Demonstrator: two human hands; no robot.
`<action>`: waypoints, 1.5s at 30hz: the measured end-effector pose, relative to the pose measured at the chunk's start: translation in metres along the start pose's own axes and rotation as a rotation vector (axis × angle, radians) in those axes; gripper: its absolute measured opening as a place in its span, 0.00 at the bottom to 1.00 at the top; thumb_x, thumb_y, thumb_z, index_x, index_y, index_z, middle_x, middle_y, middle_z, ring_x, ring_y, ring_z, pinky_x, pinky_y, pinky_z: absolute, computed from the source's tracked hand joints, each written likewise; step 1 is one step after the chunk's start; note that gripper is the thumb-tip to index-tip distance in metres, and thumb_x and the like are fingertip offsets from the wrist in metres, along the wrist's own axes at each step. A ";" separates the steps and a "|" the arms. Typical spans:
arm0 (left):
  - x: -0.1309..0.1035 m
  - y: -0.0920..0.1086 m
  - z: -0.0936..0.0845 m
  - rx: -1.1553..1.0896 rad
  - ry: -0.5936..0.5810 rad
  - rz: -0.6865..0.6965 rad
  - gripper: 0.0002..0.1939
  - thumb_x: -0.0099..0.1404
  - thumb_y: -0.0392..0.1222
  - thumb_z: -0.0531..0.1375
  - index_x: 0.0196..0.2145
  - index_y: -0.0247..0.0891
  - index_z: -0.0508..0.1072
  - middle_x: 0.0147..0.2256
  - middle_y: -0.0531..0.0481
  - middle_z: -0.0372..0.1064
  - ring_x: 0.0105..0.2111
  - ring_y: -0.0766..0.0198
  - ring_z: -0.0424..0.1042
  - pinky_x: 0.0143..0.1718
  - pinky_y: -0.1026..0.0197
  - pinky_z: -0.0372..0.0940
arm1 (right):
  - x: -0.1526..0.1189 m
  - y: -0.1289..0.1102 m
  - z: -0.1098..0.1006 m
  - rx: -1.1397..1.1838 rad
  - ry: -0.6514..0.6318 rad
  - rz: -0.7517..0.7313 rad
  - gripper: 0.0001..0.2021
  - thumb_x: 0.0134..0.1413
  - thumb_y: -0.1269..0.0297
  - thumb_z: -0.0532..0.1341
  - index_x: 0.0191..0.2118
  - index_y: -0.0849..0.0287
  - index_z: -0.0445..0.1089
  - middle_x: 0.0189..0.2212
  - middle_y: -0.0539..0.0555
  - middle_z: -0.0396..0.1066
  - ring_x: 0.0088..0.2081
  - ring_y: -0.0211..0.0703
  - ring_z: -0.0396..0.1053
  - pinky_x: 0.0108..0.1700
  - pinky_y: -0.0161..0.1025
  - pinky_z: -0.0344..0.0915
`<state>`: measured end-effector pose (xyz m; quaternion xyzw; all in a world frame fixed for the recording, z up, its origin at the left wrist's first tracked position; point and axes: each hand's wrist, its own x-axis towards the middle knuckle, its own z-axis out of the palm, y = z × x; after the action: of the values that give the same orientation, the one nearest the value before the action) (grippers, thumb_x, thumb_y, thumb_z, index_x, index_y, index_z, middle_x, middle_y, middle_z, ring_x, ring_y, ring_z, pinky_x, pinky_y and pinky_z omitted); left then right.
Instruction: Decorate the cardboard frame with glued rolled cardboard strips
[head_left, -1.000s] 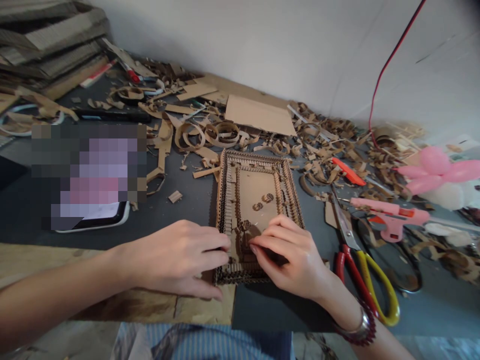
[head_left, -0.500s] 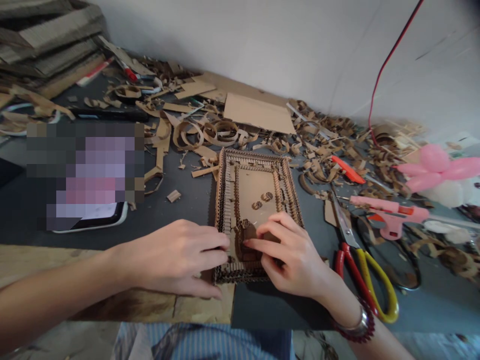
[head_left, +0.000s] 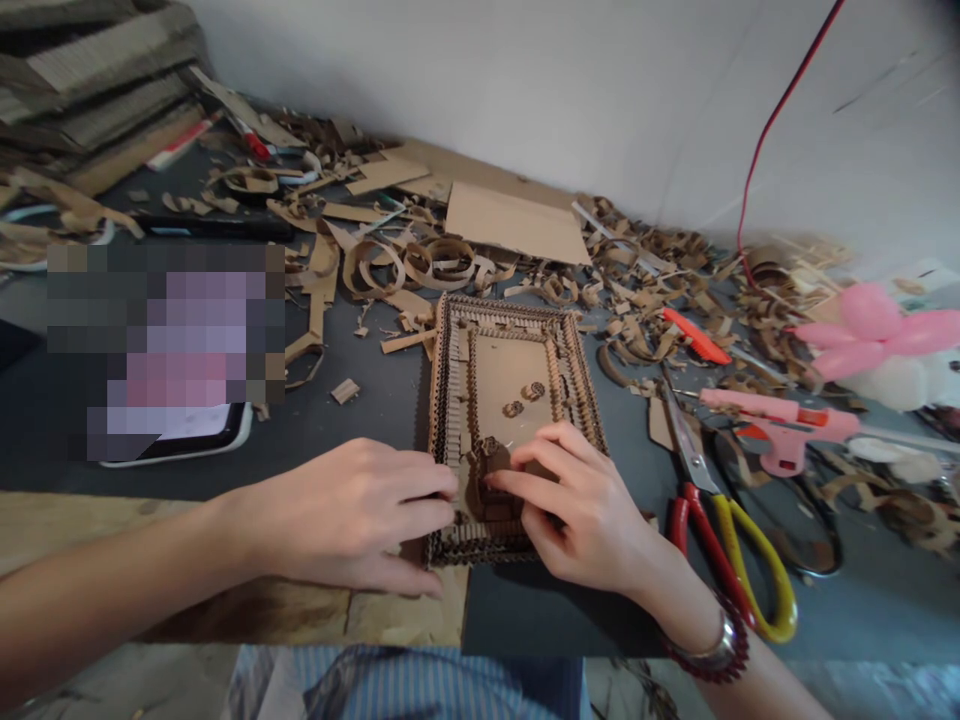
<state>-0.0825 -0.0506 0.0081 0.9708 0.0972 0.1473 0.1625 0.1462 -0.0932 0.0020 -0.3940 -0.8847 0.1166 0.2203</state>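
Observation:
A rectangular cardboard frame with corrugated edging lies on the dark table. Inside it are two small cardboard coils and, lower down, a brown cardboard piece. My left hand rests against the frame's lower left edge, fingers apart, with no object seen in it. Over the lower right part of the frame, my right hand has its fingers bent, and the index fingertip touches the brown piece. What lies beneath the right palm is hidden.
Scissors and a pink glue gun lie to the right, near an orange cutter. Cardboard scraps cover the back. A partly blurred phone is at the left, with stacked cardboard behind.
The right index finger has shifted very slightly left over the brown piece. More of that piece shows now. The left hand has hardly moved.

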 end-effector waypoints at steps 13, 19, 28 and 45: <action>0.000 0.000 0.000 0.000 0.006 -0.002 0.11 0.59 0.46 0.59 0.31 0.33 0.71 0.33 0.47 0.70 0.29 0.64 0.68 0.25 0.64 0.60 | -0.002 0.001 0.000 -0.003 -0.054 0.012 0.14 0.46 0.77 0.52 0.37 0.61 0.71 0.33 0.57 0.66 0.37 0.46 0.56 0.37 0.43 0.62; 0.001 0.001 0.000 0.003 0.004 -0.004 0.12 0.59 0.46 0.59 0.31 0.32 0.71 0.33 0.47 0.70 0.28 0.64 0.68 0.25 0.63 0.60 | 0.000 0.001 0.000 -0.016 -0.049 0.007 0.14 0.46 0.77 0.52 0.37 0.61 0.71 0.33 0.57 0.66 0.37 0.46 0.56 0.37 0.43 0.62; 0.000 0.001 0.000 0.001 0.018 -0.006 0.12 0.60 0.46 0.58 0.32 0.33 0.71 0.34 0.47 0.70 0.29 0.64 0.68 0.25 0.64 0.61 | 0.001 0.001 0.001 -0.036 -0.036 0.001 0.13 0.46 0.77 0.52 0.36 0.61 0.71 0.32 0.56 0.66 0.37 0.45 0.56 0.36 0.43 0.62; 0.001 0.000 0.000 0.018 0.005 -0.007 0.11 0.60 0.45 0.58 0.31 0.33 0.70 0.32 0.47 0.70 0.28 0.65 0.68 0.24 0.64 0.60 | 0.000 0.003 0.001 0.011 -0.023 -0.012 0.13 0.47 0.78 0.52 0.36 0.62 0.71 0.31 0.56 0.65 0.36 0.44 0.56 0.36 0.42 0.62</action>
<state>-0.0815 -0.0509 0.0082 0.9714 0.1025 0.1484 0.1543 0.1473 -0.0911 -0.0003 -0.3859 -0.8889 0.1246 0.2130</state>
